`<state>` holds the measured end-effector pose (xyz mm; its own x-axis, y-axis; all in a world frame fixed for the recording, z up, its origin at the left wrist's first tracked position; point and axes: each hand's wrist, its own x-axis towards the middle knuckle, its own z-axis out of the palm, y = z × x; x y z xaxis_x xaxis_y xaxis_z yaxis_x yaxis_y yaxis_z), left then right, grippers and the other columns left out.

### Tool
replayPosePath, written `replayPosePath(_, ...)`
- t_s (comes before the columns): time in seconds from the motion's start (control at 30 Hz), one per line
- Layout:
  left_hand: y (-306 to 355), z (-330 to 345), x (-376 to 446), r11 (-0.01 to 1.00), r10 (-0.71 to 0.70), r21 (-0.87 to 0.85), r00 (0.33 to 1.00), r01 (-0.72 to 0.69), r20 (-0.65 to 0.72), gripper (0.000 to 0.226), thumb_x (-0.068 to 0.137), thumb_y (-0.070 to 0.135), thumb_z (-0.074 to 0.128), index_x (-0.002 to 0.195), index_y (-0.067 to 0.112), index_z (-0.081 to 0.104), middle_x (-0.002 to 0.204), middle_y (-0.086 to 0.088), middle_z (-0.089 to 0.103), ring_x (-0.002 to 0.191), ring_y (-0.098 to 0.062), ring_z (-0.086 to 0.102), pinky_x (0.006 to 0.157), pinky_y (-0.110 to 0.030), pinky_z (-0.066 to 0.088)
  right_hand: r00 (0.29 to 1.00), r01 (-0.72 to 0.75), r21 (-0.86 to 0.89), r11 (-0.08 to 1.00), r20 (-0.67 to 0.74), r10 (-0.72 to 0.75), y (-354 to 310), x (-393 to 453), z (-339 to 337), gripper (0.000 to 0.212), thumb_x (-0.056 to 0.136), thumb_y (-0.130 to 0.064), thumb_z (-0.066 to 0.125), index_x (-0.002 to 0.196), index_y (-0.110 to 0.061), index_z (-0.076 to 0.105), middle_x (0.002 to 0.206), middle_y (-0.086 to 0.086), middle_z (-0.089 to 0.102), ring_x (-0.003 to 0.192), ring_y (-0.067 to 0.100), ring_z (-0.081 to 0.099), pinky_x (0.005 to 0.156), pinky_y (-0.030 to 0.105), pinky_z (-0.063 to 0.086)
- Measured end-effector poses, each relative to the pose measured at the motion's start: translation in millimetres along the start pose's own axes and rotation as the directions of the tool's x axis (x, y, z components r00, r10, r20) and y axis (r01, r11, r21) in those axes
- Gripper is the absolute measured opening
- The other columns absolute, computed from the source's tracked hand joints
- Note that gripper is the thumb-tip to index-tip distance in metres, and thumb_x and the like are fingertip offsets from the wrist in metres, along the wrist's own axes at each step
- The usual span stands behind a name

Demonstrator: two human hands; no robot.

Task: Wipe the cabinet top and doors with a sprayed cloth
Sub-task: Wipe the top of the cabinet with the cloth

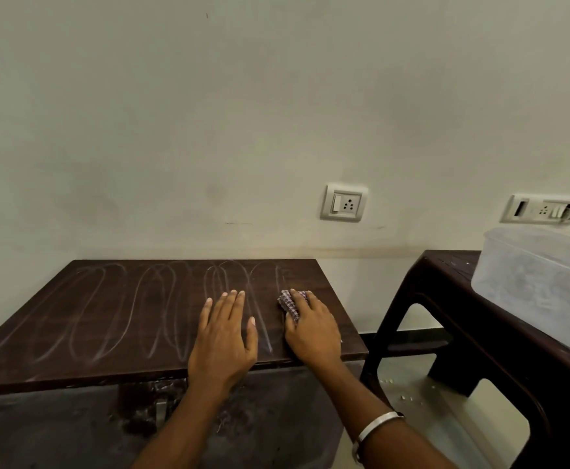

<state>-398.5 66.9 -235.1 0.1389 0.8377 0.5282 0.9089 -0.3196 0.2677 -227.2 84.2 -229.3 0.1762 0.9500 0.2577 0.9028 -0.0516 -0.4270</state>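
The cloth (290, 304) is pressed flat under the right hand (312, 328), near the top's (107, 316) right end. The left hand (224, 336) is spread bare just beside it. The top's long axis, with its streaks, runs leftward from both hands.

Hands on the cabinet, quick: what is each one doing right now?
Left hand: open, fingers straight, resting flat on the cabinet top, holding nothing.
Right hand: pressing the checked cloth onto the cabinet top, fingers laid over it.
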Motion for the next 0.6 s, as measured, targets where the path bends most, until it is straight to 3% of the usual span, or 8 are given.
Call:
replayPosePath(0.23,-3,-3,1,0.999,0.015,-0.045,1.0,-0.015,0.0,0.062,0.093,0.042,0.025,0.147,0.011,0.034,0.151,-0.006,0.038,0.143,-0.017,0.027,0.121,-0.039,0.007,0.989,-0.083,-0.013,0.996,-0.122,0.081,39,-18,-30,0.054,0.095,-0.037,0.045,0.148,-0.027,0.037,0.149,0.001,0.042,0.133,0.022,0.042,0.113,0.037,0.034)
replayPosePath(0.43,-10,-8,-2,1.0,0.027,-0.011,1.0,-0.027,0.001,0.068,0.092,0.047,0.016,0.147,0.011,0.033,0.151,-0.007,0.038,0.143,-0.018,0.028,0.121,-0.041,0.008,0.979,-0.166,-0.01,0.986,-0.123,0.163,27,-31,-32,0.055,0.095,-0.037,0.044,0.148,-0.026,0.036,0.15,0.004,0.039,0.135,0.024,0.039,0.115,0.04,0.031)
replayPosePath(0.6,-14,-10,-3,1.0,0.018,0.002,1.0,-0.018,0.003,0.069,0.091,0.047,0.016,0.146,0.01,0.036,0.149,-0.008,0.04,0.141,-0.019,0.03,0.121,-0.041,0.008,0.996,-0.053,0.006,0.999,-0.068,0.053,-5,-48,-14,0.057,0.095,-0.04,0.045,0.15,-0.031,0.032,0.157,0.004,0.032,0.143,0.024,0.03,0.119,0.04,0.024)
